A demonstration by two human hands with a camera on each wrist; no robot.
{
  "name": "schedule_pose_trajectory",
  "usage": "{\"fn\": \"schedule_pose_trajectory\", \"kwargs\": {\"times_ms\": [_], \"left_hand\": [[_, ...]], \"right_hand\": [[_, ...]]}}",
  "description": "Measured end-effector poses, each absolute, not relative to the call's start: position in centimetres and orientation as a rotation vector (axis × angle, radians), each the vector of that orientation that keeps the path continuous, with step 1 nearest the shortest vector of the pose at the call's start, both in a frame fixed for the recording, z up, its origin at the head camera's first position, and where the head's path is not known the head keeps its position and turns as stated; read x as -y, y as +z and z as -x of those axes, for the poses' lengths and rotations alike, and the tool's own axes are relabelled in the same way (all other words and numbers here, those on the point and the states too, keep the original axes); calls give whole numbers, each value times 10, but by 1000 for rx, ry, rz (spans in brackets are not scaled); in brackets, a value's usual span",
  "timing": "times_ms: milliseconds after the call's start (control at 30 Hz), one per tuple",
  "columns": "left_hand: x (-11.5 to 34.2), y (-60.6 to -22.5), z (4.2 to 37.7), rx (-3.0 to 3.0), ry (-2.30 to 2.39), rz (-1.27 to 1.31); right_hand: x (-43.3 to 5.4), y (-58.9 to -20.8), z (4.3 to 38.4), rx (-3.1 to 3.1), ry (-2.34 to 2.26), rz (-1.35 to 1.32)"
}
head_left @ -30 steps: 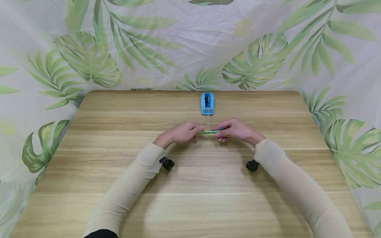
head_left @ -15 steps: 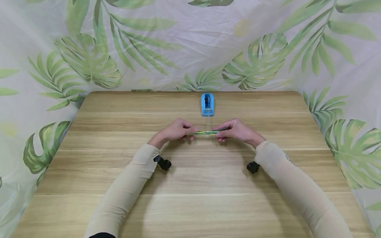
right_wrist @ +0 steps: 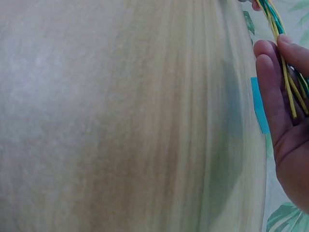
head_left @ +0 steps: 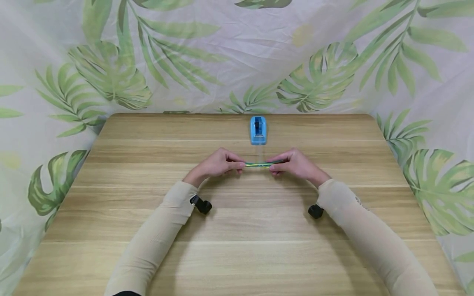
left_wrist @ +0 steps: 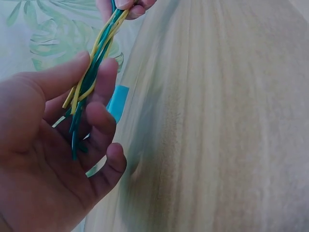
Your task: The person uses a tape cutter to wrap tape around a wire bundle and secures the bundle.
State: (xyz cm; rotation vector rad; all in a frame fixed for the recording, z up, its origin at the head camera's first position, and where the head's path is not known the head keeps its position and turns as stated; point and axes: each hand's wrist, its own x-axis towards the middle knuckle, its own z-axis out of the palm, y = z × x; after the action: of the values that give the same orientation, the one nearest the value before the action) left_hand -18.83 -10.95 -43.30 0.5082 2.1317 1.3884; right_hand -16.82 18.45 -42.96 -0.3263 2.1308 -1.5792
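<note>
Between both hands, in the head view, a thin bundle of green and yellow wires [head_left: 256, 165] lies level. My left hand [head_left: 220, 162] pinches its left end between thumb and fingers; the loose wire ends hang over the palm in the left wrist view. My right hand [head_left: 298, 165] pinches the right end, and wire ends [right_wrist: 292, 99] lie along its palm in the right wrist view. A clear strip of tape [head_left: 260, 152] runs from a blue tape dispenser [head_left: 258, 130] down to the middle of the bundle.
The wooden table [head_left: 255, 242] reaches back to a white curtain [head_left: 255, 57] printed with green leaves. A black wrist camera [head_left: 201, 204] sits on the left sleeve, another camera [head_left: 315, 211] on the right one.
My left hand has shifted left along the wires, so more of the bundle shows between the hands. My right hand and the tape dispenser have stayed nearly still.
</note>
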Motion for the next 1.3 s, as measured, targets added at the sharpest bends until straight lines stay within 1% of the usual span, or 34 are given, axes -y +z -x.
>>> {"fn": "schedule_pose_trajectory", "kwargs": {"times_ms": [400,833,1100,1300], "left_hand": [[105,-436,185,-2207,1462,-524],[104,-436,182,-2256,1437,-505],[104,-436,180,-2260,1458,-484],[104,-435,179,-2275,1464,-471]], "right_hand": [[-184,-432,165,-2150,-1590,340],[-189,-429,170,-2170,-1414,335],[-189,-427,172,-2087,-1370,253],[-186,-427,173,-1999,-1444,193]]}}
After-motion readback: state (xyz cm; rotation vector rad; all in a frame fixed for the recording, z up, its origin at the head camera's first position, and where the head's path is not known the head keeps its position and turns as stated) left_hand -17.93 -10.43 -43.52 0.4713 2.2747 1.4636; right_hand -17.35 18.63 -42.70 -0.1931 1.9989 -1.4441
